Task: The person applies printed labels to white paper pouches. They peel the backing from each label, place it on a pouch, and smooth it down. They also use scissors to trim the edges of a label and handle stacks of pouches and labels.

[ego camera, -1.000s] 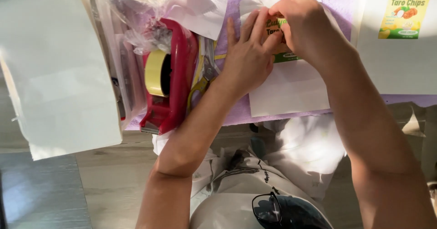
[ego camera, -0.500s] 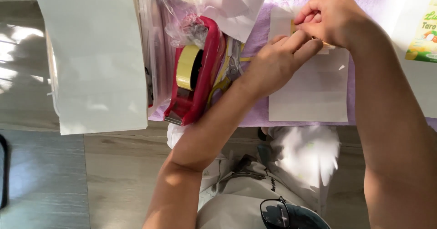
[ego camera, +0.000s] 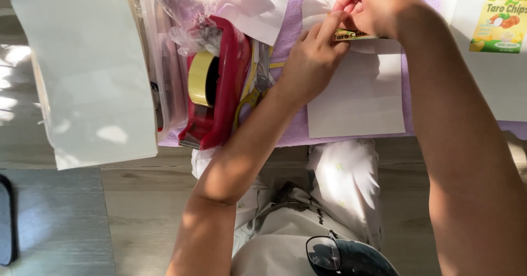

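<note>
Both my hands meet over a white pouch (ego camera: 357, 100) lying on the purple cloth (ego camera: 291, 130). My left hand (ego camera: 310, 62) presses its fingers on a small green and yellow label (ego camera: 351, 34) at the pouch's top edge. My right hand (ego camera: 376, 7) pinches the same label from above; most of the label is hidden under the fingers. A finished white pouch with a green and yellow label (ego camera: 502, 21) lies at the far right.
A red tape dispenser (ego camera: 219, 89) with a yellow roll stands left of my left hand, yellow-handled scissors (ego camera: 255, 86) beside it. A large white sheet (ego camera: 88, 73) hangs over the left edge. Crumpled clear plastic bags (ego camera: 186, 12) lie behind the dispenser. Sunglasses (ego camera: 324, 254) hang at my chest.
The view has shifted, so the table things sit further right and lower. My hands stayed on the label, the left fingers sliding along it as the right keeps its pinch.
</note>
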